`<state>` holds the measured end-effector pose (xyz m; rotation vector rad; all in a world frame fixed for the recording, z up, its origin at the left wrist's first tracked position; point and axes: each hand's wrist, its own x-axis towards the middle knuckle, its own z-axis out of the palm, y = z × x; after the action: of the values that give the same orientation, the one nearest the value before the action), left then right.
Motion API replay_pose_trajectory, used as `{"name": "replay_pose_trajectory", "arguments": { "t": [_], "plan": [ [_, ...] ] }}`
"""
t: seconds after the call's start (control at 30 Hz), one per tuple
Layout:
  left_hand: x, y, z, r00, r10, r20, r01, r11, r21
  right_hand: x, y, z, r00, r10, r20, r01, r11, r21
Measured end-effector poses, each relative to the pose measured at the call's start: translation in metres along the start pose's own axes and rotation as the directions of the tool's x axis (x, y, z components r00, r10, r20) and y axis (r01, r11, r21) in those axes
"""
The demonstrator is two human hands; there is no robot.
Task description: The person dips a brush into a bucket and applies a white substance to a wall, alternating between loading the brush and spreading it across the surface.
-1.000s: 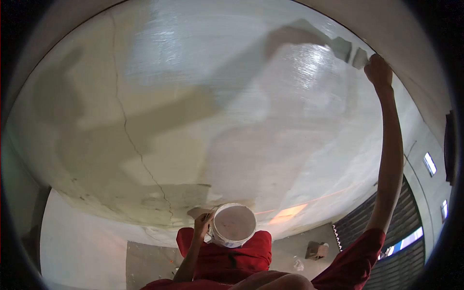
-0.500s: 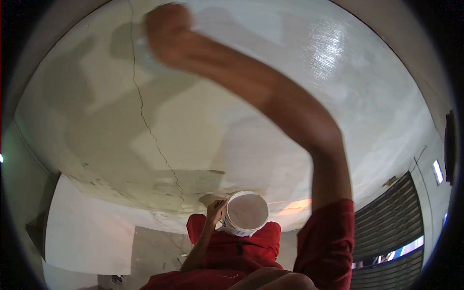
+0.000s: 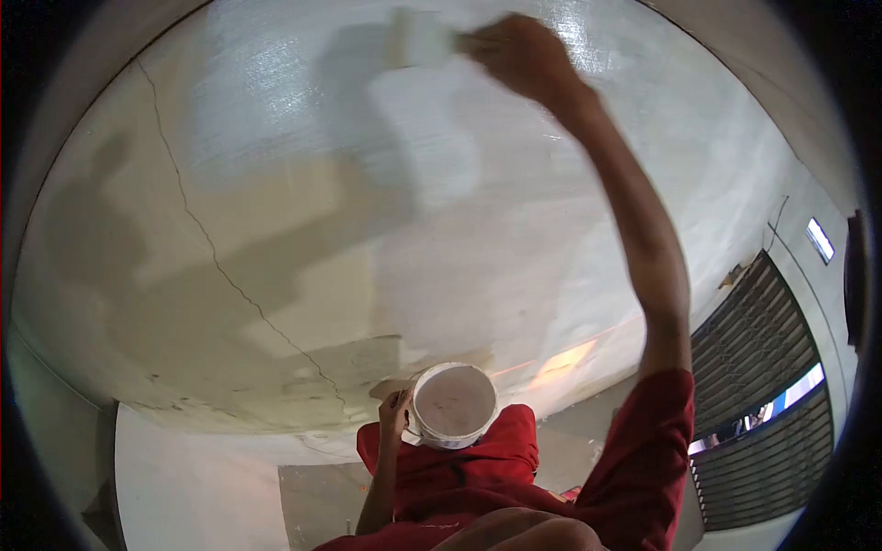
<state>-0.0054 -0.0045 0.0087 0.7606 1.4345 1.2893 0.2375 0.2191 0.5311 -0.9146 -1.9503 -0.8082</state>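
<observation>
My right hand [image 3: 519, 53] is raised high and closed round the handle of a wide paintbrush [image 3: 420, 39]. The brush head points left, at the upper part of the wall [image 3: 303, 266], and is slightly blurred. Wet, shiny whitish paint spreads around it over the beige surface. Low in the middle, my left hand [image 3: 395, 413] grips the left rim of a white bucket [image 3: 455, 404] in front of my red clothing. Pale liquid or residue shows inside the bucket; its depth is hard to judge.
A thin crack [image 3: 216, 257] runs down the left part of the wall. To the right stands a dark slatted shutter [image 3: 758, 349], with a small bright opening [image 3: 819, 241] higher up. A white panel [image 3: 197, 487] is at lower left, beside the grey floor [image 3: 322, 500].
My right hand has swung to the right along the upper wall, and the brush now shows clearly. Glossy paint now covers more of the upper left area. The view has shifted slightly.
</observation>
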Motion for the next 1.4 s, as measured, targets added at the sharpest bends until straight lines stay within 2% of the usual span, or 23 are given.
{"name": "replay_pose_trajectory", "arguments": {
  "t": [0.03,0.07,0.1,0.17,0.2,0.23,0.3,0.37,0.4,0.5,0.63,0.7,0.73,0.8,0.9,0.97,1.07,1.17,1.23,1.27,1.3,1.33,1.4],
  "plan": [
    [0.0,-0.003,0.0,1.0,0.002,-0.003,-0.002,1.0,0.001,-0.026,0.016,-0.034,0.996,0.086,0.013,-0.087,0.996,0.002],
    [0.001,-0.006,-0.001,1.0,0.005,-0.005,-0.005,1.0,0.002,-0.036,0.02,-0.07,0.89,0.39,0.238,-0.395,0.918,-0.026],
    [0.004,-0.009,-0.001,1.0,0.005,-0.008,-0.005,1.0,0.008,-0.057,0.06,-0.07,0.931,0.349,0.11,-0.338,0.935,-0.109],
    [0.01,-0.014,-0.002,1.0,0.005,-0.014,-0.005,1.0,0.02,-0.078,0.092,-0.095,0.838,0.535,0.108,-0.502,0.834,-0.232],
    [0.008,-0.013,-0.001,1.0,0.006,-0.017,-0.006,1.0,0.031,-0.087,0.118,-0.1,0.843,0.533,0.08,-0.487,0.817,-0.308],
    [0.009,-0.014,-0.003,1.0,0.001,-0.016,-0.001,0.999,0.036,-0.09,0.118,-0.112,0.779,0.619,0.099,-0.543,0.745,-0.386],
    [0.01,-0.018,-0.006,1.0,-0.008,-0.014,0.009,0.999,0.048,-0.099,0.146,-0.112,0.791,0.609,-0.052,-0.552,0.675,-0.489],
    [0.008,-0.014,-0.004,1.0,-0.021,-0.015,0.021,1.0,0.022,-0.102,0.145,-0.109,0.795,0.604,-0.047,-0.493,0.6,-0.63],
    [0.006,-0.012,-0.004,1.0,-0.024,-0.015,0.024,1.0,0.01,-0.097,0.136,-0.1,0.807,0.589,-0.039,-0.453,0.575,-0.682],
    [0.003,-0.01,-0.004,1.0,-0.009,-0.006,0.009,1.0,-0.017,-0.082,0.074,-0.073,0.862,0.507,-0.017,-0.452,0.752,-0.479],
    [0.003,-0.004,-0.002,0.999,0.031,0.013,-0.031,0.999,-0.032,-0.048,-0.065,-0.049,0.968,0.25,0.02,-0.241,0.951,-0.194],
    [0.002,-0.001,-0.001,0.999,0.034,0.002,-0.033,0.998,-0.052,-0.024,-0.115,-0.028,0.999,0.024,-0.028,-0.027,0.994,-0.104],
    [0.005,-0.006,-0.002,0.999,0.038,0.002,-0.038,0.998,-0.043,-0.015,-0.139,-0.017,0.978,-0.144,-0.152,0.136,0.989,-0.064],
    [0.005,-0.006,-0.002,1.0,0.027,0.003,-0.026,0.999,-0.039,0.008,-0.187,0.004,0.964,-0.237,-0.12,0.232,0.971,-0.047],
    [0.002,-0.002,-0.002,1.0,0.004,0.014,-0.004,0.999,-0.042,0.031,-0.293,0.0,0.978,-0.068,0.199,0.073,0.997,-0.016],
    [0.005,-0.011,-0.004,1.0,-0.001,-0.009,0.001,0.999,-0.037,0.04,-0.316,0.004,0.93,-0.225,0.29,0.191,0.972,0.14],
    [0.007,-0.014,-0.002,1.0,-0.008,-0.021,0.007,1.0,-0.021,0.038,-0.311,0.01,0.931,-0.274,0.243,0.174,0.915,0.364],
    [0.005,-0.012,-0.001,1.0,-0.026,-0.011,0.026,1.0,-0.012,0.02,-0.27,0.015,0.949,-0.194,0.25,0.117,0.949,0.293],
    [0.006,-0.013,-0.003,0.999,-0.032,-0.002,0.032,0.999,-0.004,-0.003,-0.217,0.007,0.963,-0.055,0.263,-0.008,0.972,0.234],
    [0.005,-0.012,-0.002,0.999,-0.032,-0.008,0.032,0.999,0.001,-0.028,-0.179,0.021,0.988,-0.148,-0.044,0.153,0.979,0.136],
    [0.006,-0.012,-0.002,0.999,-0.035,-0.011,0.035,0.999,0.005,-0.038,-0.147,0.009,0.991,0.005,0.135,-0.021,0.993,0.118],
    [0.006,-0.013,-0.002,0.999,-0.037,-0.013,0.037,0.999,0.008,-0.059,-0.104,0.013,1.0,-0.004,0.0,0.004,0.995,0.102],
    [0.007,-0.01,-0.002,0.999,-0.044,-0.015,0.044,0.999,0.018,-0.094,-0.035,-0.021,0.969,0.217,0.117,-0.222,0.975,0.031]
  ]
}}
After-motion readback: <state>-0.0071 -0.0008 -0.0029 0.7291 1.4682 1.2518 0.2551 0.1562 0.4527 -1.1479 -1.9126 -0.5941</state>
